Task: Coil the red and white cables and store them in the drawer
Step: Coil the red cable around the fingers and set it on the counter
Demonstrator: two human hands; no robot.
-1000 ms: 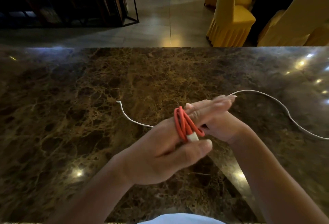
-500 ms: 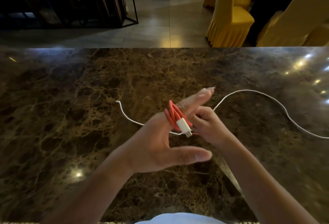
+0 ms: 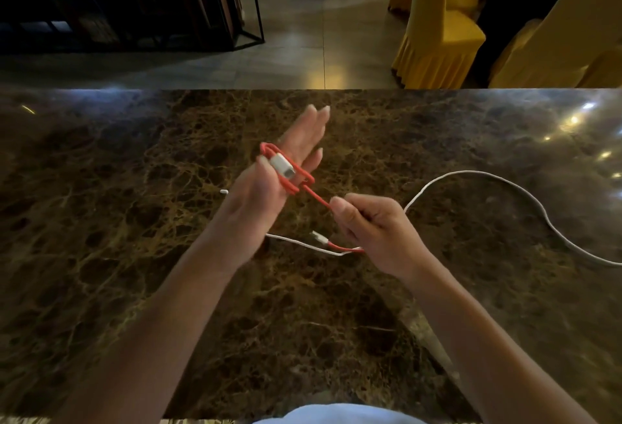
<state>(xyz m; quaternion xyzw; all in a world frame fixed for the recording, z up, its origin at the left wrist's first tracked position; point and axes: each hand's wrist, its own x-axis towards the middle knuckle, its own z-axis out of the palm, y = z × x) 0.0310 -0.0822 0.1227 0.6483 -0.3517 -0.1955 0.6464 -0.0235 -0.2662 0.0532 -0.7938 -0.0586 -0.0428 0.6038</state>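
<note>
The red cable (image 3: 304, 179) is wound in several loops around the fingers of my left hand (image 3: 269, 184), which is raised with fingers straight; my thumb presses its white plug against the coil. My right hand (image 3: 373, 226) pinches the free red strand below and to the right of the coil, pulling it taut. The strand's tail hangs under that hand and ends in a second white plug (image 3: 319, 239). The white cable (image 3: 498, 181) lies loose on the marble table (image 3: 101, 221), curving from the right edge, passing under my hands, its end tip showing left of my left wrist. No drawer is in view.
Beyond the table's far edge are yellow-covered chairs (image 3: 441, 29) at the right and a dark metal shelf frame (image 3: 134, 3) at the left. A white garment edge shows at the bottom of the frame.
My left hand rose and turned palm-side toward me with the coil. My right hand pulled away down-right, drawing out a length of red cable and exposing its tail plug.
</note>
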